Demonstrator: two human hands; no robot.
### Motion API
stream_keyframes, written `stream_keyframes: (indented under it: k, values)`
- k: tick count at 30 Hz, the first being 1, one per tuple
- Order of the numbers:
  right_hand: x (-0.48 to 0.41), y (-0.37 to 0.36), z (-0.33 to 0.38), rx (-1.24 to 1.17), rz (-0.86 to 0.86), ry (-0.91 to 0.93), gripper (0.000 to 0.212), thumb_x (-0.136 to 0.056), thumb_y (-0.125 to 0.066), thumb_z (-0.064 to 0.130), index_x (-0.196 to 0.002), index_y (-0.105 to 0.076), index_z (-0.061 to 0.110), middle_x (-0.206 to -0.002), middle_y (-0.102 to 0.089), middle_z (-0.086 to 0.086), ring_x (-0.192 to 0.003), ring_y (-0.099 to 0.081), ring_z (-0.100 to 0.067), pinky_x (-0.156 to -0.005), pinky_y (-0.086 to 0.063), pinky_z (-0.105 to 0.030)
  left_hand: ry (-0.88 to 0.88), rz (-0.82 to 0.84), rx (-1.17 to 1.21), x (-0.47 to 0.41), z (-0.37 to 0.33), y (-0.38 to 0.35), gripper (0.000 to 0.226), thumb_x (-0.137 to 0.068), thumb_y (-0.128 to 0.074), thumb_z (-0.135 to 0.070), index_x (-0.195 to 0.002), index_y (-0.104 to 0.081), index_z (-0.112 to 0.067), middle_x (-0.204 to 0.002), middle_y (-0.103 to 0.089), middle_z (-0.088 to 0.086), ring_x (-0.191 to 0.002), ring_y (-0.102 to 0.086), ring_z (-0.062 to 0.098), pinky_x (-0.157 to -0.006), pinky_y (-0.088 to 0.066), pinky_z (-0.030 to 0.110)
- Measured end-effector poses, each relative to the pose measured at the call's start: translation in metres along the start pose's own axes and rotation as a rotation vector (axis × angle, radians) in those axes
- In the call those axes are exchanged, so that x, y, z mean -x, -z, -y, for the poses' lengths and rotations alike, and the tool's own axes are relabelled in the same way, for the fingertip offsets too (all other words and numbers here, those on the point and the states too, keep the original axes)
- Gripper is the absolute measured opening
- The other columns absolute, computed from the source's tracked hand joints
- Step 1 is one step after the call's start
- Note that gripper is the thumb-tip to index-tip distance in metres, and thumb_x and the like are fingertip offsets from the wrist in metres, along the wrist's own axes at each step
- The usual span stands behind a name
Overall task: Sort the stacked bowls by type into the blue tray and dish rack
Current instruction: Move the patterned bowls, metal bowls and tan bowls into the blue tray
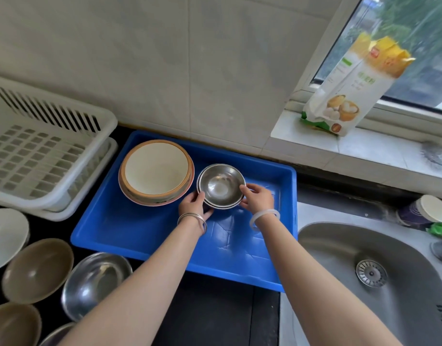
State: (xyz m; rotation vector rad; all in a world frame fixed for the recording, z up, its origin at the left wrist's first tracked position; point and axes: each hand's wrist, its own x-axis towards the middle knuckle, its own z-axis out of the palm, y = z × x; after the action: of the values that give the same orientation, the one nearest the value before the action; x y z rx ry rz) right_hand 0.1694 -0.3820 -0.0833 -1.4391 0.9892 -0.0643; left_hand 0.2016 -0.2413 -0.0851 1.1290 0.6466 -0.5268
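A small stack of steel bowls (221, 186) sits inside the blue tray (140, 236), right of a stack of cream bowls with brown rims (156, 172). My left hand (195, 203) grips the steel stack's left rim and my right hand (257, 197) grips its right rim. The white dish rack (40, 151) stands at the left with nothing in it. More bowls wait on the dark counter at the lower left: a white one (5, 236), two brown ones (37, 269) and a larger steel bowl (95, 283).
A steel sink (390, 283) lies to the right of the tray. A food bag (350, 83) leans on the windowsill. A cup (425, 211) and green item stand behind the sink. A tiled wall rises behind the tray.
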Motion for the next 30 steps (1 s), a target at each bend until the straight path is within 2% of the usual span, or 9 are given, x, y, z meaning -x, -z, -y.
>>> stream_keyframes:
  k: [3, 7, 14, 17, 20, 22, 26, 28, 30]
  values:
    - [-0.004, -0.004, 0.002, 0.014, 0.004, 0.008, 0.029, -0.089, -0.062, 0.017, -0.115, -0.061, 0.005, -0.091, -0.064, -0.010, -0.072, -0.064, -0.021, -0.077, -0.056, -0.032, 0.016, -0.003, 0.077, 0.000, -0.002, -0.001, 0.029, -0.093, -0.049, -0.009, -0.121, -0.053, -0.002, -0.113, -0.057, 0.016, -0.105, -0.056, 0.028, -0.085, -0.048, 0.040]
    - [-0.008, -0.009, 0.006, -0.009, 0.009, 0.010, 0.029, -0.090, -0.060, 0.017, -0.116, -0.060, 0.003, -0.095, -0.064, -0.011, -0.079, -0.063, -0.023, -0.072, -0.054, -0.028, -0.019, 0.009, 0.130, -0.002, -0.003, -0.004, 0.031, -0.093, -0.049, -0.007, -0.122, -0.052, 0.002, -0.125, -0.056, 0.017, -0.120, -0.052, 0.028, -0.095, -0.046, 0.036]
    - [-0.009, -0.011, 0.005, -0.016, 0.009, 0.027, 0.029, -0.093, -0.056, 0.022, -0.118, -0.060, 0.007, -0.103, -0.065, -0.009, -0.090, -0.066, -0.022, -0.075, -0.054, -0.026, -0.044, -0.003, 0.146, -0.008, -0.002, -0.008, 0.031, -0.093, -0.048, -0.006, -0.123, -0.052, 0.002, -0.132, -0.054, 0.018, -0.114, -0.053, 0.026, -0.094, -0.045, 0.033]
    - [-0.007, -0.011, 0.005, -0.017, 0.019, 0.018, 0.030, -0.094, -0.054, 0.023, -0.119, -0.060, 0.008, -0.104, -0.065, -0.011, -0.089, -0.064, -0.023, -0.078, -0.055, -0.030, -0.052, 0.006, 0.124, -0.009, -0.004, -0.007, 0.030, -0.093, -0.048, -0.006, -0.122, -0.053, 0.002, -0.129, -0.055, 0.017, -0.113, -0.052, 0.025, -0.095, -0.045, 0.033]
    - [0.002, -0.008, 0.008, 0.034, 0.019, 0.032, 0.030, -0.094, -0.051, 0.023, -0.119, -0.059, 0.008, -0.104, -0.062, -0.009, -0.088, -0.061, -0.023, -0.083, -0.054, -0.037, -0.084, 0.022, 0.020, -0.004, -0.006, -0.003, 0.035, -0.093, -0.048, -0.006, -0.127, -0.050, 0.002, -0.131, -0.054, 0.015, -0.124, -0.049, 0.026, -0.101, -0.040, 0.032]
    - [0.015, -0.003, 0.010, 0.084, -0.007, 0.081, 0.029, -0.095, -0.048, 0.023, -0.119, -0.058, 0.010, -0.102, -0.061, -0.006, -0.087, -0.061, -0.022, -0.081, -0.053, -0.037, -0.088, 0.023, -0.076, 0.004, -0.007, 0.005, 0.040, -0.092, -0.050, -0.006, -0.131, -0.045, 0.001, -0.137, -0.050, 0.015, -0.127, -0.047, 0.027, -0.102, -0.039, 0.030]
    - [0.064, 0.005, 0.009, 0.126, 0.016, 0.193, 0.019, -0.096, -0.047, 0.022, -0.107, -0.060, 0.014, -0.094, -0.063, -0.003, -0.083, -0.062, -0.019, -0.075, -0.052, -0.033, -0.117, 0.050, -0.288, 0.030, -0.011, 0.034, 0.042, -0.091, -0.052, -0.009, -0.132, -0.045, -0.002, -0.134, -0.052, 0.015, -0.116, -0.054, 0.023, -0.095, -0.042, 0.024]
    - [0.093, 0.004, 0.006, 0.166, 0.093, 0.238, 0.015, -0.097, -0.046, 0.022, -0.100, -0.061, 0.017, -0.089, -0.064, 0.000, -0.077, -0.062, -0.016, -0.072, -0.051, -0.031, -0.188, 0.039, -0.390, 0.047, -0.016, 0.054, 0.039, -0.090, -0.054, -0.011, -0.128, -0.051, -0.005, -0.130, -0.057, 0.013, -0.105, -0.056, 0.018, -0.093, -0.044, 0.026]
    - [0.121, -0.003, -0.001, 0.210, 0.187, 0.250, 0.016, -0.096, -0.046, 0.023, -0.096, -0.061, 0.018, -0.086, -0.064, 0.003, -0.072, -0.062, -0.014, -0.068, -0.050, -0.028, -0.285, -0.007, -0.508, 0.067, -0.021, 0.080, 0.035, -0.088, -0.057, -0.013, -0.122, -0.057, -0.008, -0.124, -0.061, 0.013, -0.104, -0.058, 0.018, -0.097, -0.046, 0.032]
